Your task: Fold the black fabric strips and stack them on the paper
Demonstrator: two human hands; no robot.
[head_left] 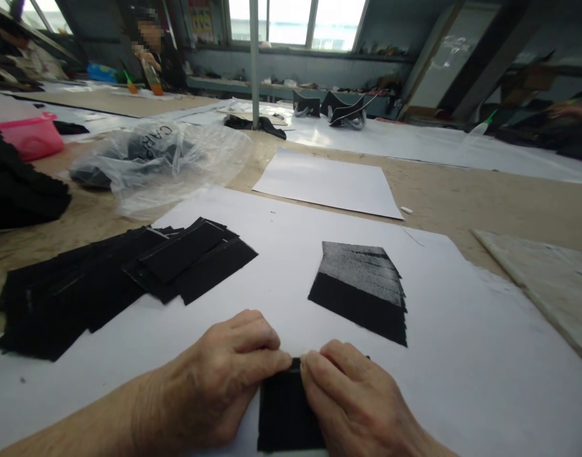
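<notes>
At the near edge of the white sheet [443,355] lies a black rectangular piece [288,416], perhaps fabric. My left hand [224,374] has its fingers curled and its thumb pressed on the piece's far left edge. Close beside it, my right hand [352,393] pinches the same far edge, its fingers covering the right part. A narrow strip along that edge looks folded over. Beyond my right hand rests a fanned stack of black pieces [360,317] with greyish upper parts. Many more black pieces [195,254] lie overlapped in a spread pile to the left.
A clear plastic bag [176,158] and a pink basin [31,136] stand at the left. Farther back are a white paper [329,181], a metal pole [255,70] and black bag-like items [345,109]. A board [548,273] lies right. A person [152,57] is behind the far table.
</notes>
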